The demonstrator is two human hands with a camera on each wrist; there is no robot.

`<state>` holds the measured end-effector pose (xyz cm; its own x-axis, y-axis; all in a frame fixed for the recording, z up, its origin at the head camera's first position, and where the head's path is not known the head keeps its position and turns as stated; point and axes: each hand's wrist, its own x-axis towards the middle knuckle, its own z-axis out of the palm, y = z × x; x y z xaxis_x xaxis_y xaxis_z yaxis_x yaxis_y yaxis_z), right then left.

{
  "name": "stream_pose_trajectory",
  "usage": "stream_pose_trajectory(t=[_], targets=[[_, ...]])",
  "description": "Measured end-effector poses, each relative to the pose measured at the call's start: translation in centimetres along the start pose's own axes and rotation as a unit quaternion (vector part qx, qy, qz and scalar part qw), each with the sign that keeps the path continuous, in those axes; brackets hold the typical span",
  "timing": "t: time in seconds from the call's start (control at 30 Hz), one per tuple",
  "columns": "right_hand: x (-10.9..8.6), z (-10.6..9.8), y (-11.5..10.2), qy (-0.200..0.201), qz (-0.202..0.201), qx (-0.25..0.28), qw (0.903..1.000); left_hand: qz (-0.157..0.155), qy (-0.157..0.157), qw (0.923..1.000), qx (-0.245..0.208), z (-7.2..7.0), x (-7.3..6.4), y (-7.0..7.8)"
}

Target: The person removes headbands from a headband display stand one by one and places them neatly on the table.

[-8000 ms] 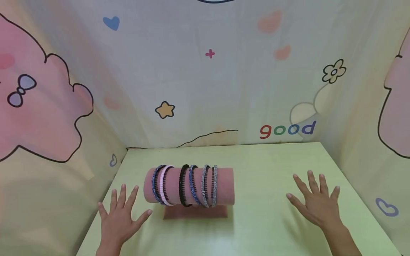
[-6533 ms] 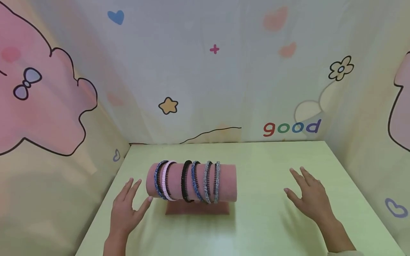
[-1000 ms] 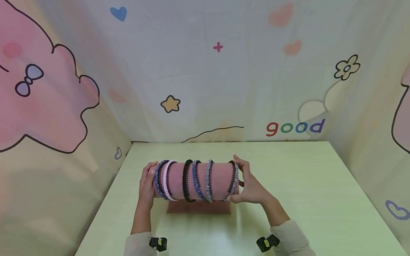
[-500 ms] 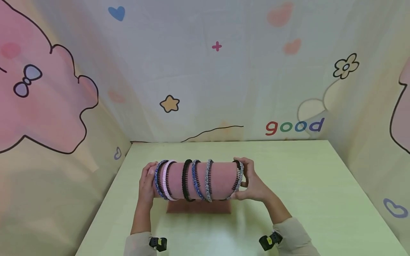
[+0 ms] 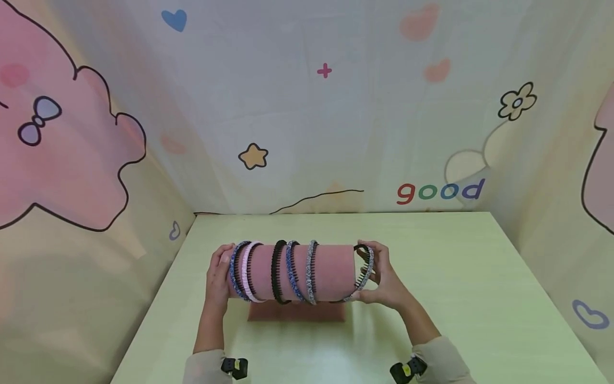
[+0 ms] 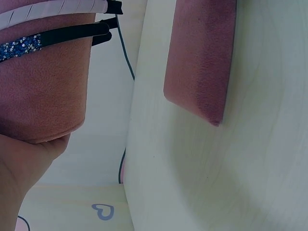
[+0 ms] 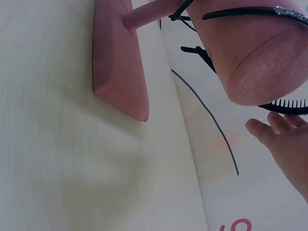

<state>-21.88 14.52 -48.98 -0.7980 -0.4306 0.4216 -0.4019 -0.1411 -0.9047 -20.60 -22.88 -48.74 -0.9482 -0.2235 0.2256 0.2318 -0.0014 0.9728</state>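
A pink velvety roll-shaped headband stand (image 5: 336, 272) lies crosswise on its flat base (image 5: 296, 312). My left hand (image 5: 218, 280) holds the roll's left end, the thumb in front of it. At the opposite end, my right hand (image 5: 386, 280) grips a silver glittery headband (image 5: 370, 264) with black teeth. Its band now stands partly beyond the roll's end, while its lower tip still lies under the roll. Several other headbands sit round the roll: a blue glittery one (image 5: 235, 272), a pale pink one (image 5: 246, 274), a black one (image 5: 275, 272), another blue one and another silver one (image 5: 309, 272).
The pale green table (image 5: 431, 320) extends round the stand on every side. Behind it rises a printed cloth backdrop (image 5: 288, 106), with cloth side walls to left and right. A stem (image 7: 151, 13) joins roll and base in the right wrist view.
My right hand has come to the roll's right end and drawn the silver headband rightward, partly off it. My left hand has moved from the table's left side onto the roll's left end.
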Motion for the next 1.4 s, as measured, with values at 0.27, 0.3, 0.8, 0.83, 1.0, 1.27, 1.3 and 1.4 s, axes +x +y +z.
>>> stream_pose_trajectory(t=[0.27,0.3,0.8,0.83,1.0,1.27,1.3,1.4], targets=[[-1.0,-0.8,0.2,0.032,0.001,0.021,0.9993,0.022,-0.004,0.9997,0.007,0.7,-0.7,2.4],[-1.1,-0.9,0.1,0.034,0.002,0.019,0.9992,0.022,-0.004,0.9997,0.007,0.8,-0.7,2.5],[-2.5,-1.1,-0.1,0.122,0.015,-0.016,0.9923,0.021,0.0,0.9998,-0.001,0.1,0.0,0.2],[-2.6,-1.1,0.0,0.13,0.015,-0.02,0.9912,0.018,0.002,0.9998,0.0,-0.1,0.0,-0.1],[-3.0,-1.2,0.3,0.163,0.015,-0.037,0.9858,0.027,-0.003,0.9996,0.008,-0.2,-0.1,-0.7],[-3.5,-1.2,0.4,0.208,0.037,-0.07,0.9748,0.013,-0.001,0.9999,-0.003,0.2,-0.4,0.2],[-3.5,-1.1,0.4,0.214,0.038,-0.076,0.9731,0.012,-0.001,0.9999,-0.001,0.2,-0.5,0.5],[-3.7,-0.9,0.7,0.236,0.04,-0.097,0.9661,0.016,-0.003,0.9999,0.002,0.5,-0.8,1.4]])
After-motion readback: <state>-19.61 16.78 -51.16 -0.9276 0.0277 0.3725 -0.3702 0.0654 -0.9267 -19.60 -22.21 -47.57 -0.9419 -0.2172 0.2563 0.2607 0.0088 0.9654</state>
